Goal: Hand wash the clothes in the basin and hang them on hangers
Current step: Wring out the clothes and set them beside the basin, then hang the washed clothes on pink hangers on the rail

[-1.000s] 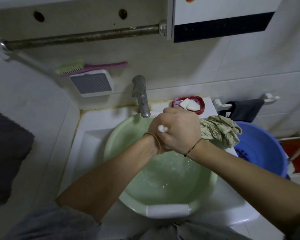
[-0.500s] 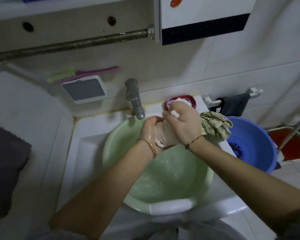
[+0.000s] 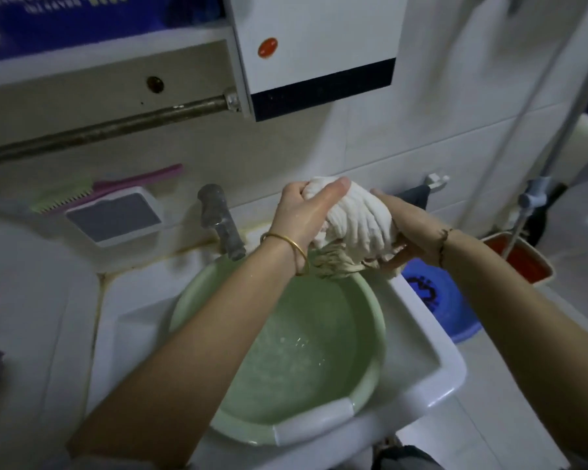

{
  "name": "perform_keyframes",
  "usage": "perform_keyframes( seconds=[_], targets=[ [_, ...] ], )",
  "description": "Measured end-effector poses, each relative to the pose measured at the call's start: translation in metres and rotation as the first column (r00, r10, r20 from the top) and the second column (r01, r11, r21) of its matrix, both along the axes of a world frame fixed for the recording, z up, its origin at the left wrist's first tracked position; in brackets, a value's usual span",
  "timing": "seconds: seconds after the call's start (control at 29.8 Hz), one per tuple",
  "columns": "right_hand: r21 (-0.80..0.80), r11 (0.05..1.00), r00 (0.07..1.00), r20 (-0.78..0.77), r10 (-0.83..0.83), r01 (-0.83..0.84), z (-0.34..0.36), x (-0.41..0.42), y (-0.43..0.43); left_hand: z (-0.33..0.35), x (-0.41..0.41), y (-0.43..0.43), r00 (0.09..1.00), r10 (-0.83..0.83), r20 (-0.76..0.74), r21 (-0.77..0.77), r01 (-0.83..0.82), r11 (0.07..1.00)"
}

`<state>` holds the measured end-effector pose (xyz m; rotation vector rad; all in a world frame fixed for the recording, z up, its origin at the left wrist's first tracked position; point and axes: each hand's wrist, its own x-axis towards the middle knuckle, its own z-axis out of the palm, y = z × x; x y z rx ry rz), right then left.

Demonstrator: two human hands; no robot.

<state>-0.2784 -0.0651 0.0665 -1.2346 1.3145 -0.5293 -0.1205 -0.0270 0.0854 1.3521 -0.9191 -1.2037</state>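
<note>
Step in hand, as I judge it: wringing out 1 washed piece over the green basin [image 3: 364, 337].

Both hands are working 1 white ribbed garment [image 3: 357, 218], bunched into a tight wad and held in the air above the basin's far rim, right of the tap [image 3: 219, 222]. The left hand [image 3: 304, 212] is gripping the wad's upper left end, thumb lying across the top, a gold bangle on that wrist. The right hand [image 3: 406, 228] is cupping and gripping it from the right and beneath, fingers mostly hidden by cloth.

A beige crumpled cloth [image 3: 336, 264] is showing just under the wad, at the basin's far right rim; whether the hands are touching it I cannot tell.

The basin is sitting in the white sink [image 3: 431, 368], holding shallow, bubbly water. A blue tub [image 3: 435, 300] is standing on the floor right of the basin.

No hangers are in view. Next move probably calls for shaking the wad open, then finding a hanger.
</note>
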Motion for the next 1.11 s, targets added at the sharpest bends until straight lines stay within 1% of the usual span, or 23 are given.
perform_keyframes(
  seconds=[0.03,0.07,0.1,0.13,0.2,0.27,0.34,0.4,0.47,0.5,0.54,0.6,0.67,0.71,0.77,0.81,0.84,0.91,0.94,1.01,1.04,1.11],
  targets=[
    [0.02,0.999,0.999,0.047,-0.028,0.027,0.002,-0.012,0.001,0.003,-0.008,-0.001,1.0,-0.029,-0.013,-0.003,0.028,1.0],
    [0.052,0.998,0.991,0.13,-0.036,0.03,0.003,-0.024,0.0,0.003,-0.016,-0.004,0.998,-0.046,-0.038,0.004,0.047,0.999],
    [0.102,0.995,0.972,0.232,-0.038,0.014,0.004,-0.036,0.0,0.004,-0.024,-0.007,0.996,-0.054,-0.065,0.013,0.055,0.998],
    [0.125,0.991,0.946,0.325,-0.002,-0.041,0.003,-0.049,-0.001,0.006,-0.033,-0.011,0.992,-0.073,-0.102,0.015,0.075,0.997],
    [0.161,0.977,0.877,0.478,0.046,-0.139,0.0,-0.069,-0.005,0.009,-0.053,-0.022,0.98,-0.139,-0.143,0.01,0.142,0.99],
    [0.155,0.972,0.788,0.615,0.045,-0.177,0.0,-0.086,-0.016,0.014,-0.076,-0.034,0.972,-0.2,-0.122,0.013,0.203,0.979],
    [0.156,0.978,0.71,0.704,-0.011,-0.14,0.005,-0.101,-0.03,0.021,-0.101,-0.046,0.966,-0.237,-0.101,-0.004,0.237,0.971],
    [0.211,0.977,0.68,0.722,-0.126,-0.043,0.009,-0.117,-0.045,0.029,-0.128,-0.056,0.948,-0.27,-0.166,-0.004,0.273,0.962],
    [0.226,0.973,0.68,0.705,-0.2,0.051,0.006,-0.138,-0.064,0.032,-0.153,-0.071,0.943,-0.25,-0.219,0.071,0.271,0.96],
    [0.196,0.976,0.696,0.686,-0.209,0.1,0.006,-0.151,-0.074,0.03,-0.166,-0.081,0.95,-0.236,-0.205,0.111,0.262,0.959],
    [0.14,0.979,0.722,0.662,-0.202,0.145,0.006,-0.16,-0.083,0.028,-0.175,-0.089,0.954,-0.237,-0.181,0.15,0.265,0.952],
    [0.007,0.977,0.779,0.602,-0.175,0.214,0.014,-0.181,-0.1,0.026,-0.199,-0.102,0.938,-0.325,-0.118,0.209,0.344,0.915],
    [-0.12,0.971,0.824,0.557,-0.106,0.206,0.024,-0.202,-0.117,0.026,-0.219,-0.113,0.918,-0.397,-0.011,0.243,0.388,0.889],
    [-0.183,0.962,0.854,0.513,-0.083,0.203,0.028,-0.211,-0.125,0.027,-0.228,-0.118,0.923,-0.384,0.03,0.229,0.368,0.901],
    [-0.267,0.944,0.904,0.423,-0.066,0.194,0.032,-0.227,-0.144,0.03,-0.243,-0.13,0.954,-0.292,0.075,0.194,0.273,0.942],
    [-0.275,0.946,0.927,0.37,-0.064,0.175,0.033,-0.234,-0.15,0.032,-0.25,-0.136,0.964,-0.23,0.131,0.177,0.206,0.963],
    [-0.272,0.951,0.948,0.312,-0.057,0.146,0.034,-0.24,-0.154,0.033,-0.256,-0.141,0.958,-0.171,0.231,0.151,0.139,0.979],
    [-0.278,0.958,0.977,0.212,-0.014,0.074,0.034,-0.255,-0.166,0.037,-0.267,-0.15,0.896,-0.061,0.44,0.066,0.035,0.997],
    [-0.31,0.95,0.989,0.15,0.01,0.037,0.036,-0.262,-0.17,0.04,-0.271,-0.153,0.861,-0.008,0.508,0.018,-0.001,1.0],
    [-0.393,0.918,0.999,-0.013,0.043,-0.044,0.042,-0.273,-0.173,0.045,-0.274,-0.159,0.832,0.057,0.552,-0.049,-0.036,0.998],
    [-0.433,0.899,0.996,-0.084,0.04,-0.073,0.044,-0.278,-0.175,0.046,-0.274,-0.161,0.841,0.074,0.535,-0.067,-0.045,0.997],
    [-0.472,0.874,0.984,-0.177,0.033,-0.114,0.047,-0.284,-0.179,0.048,-0.274,-0.166,0.876,0.083,0.474,-0.081,-0.051,0.995]
  ],
)
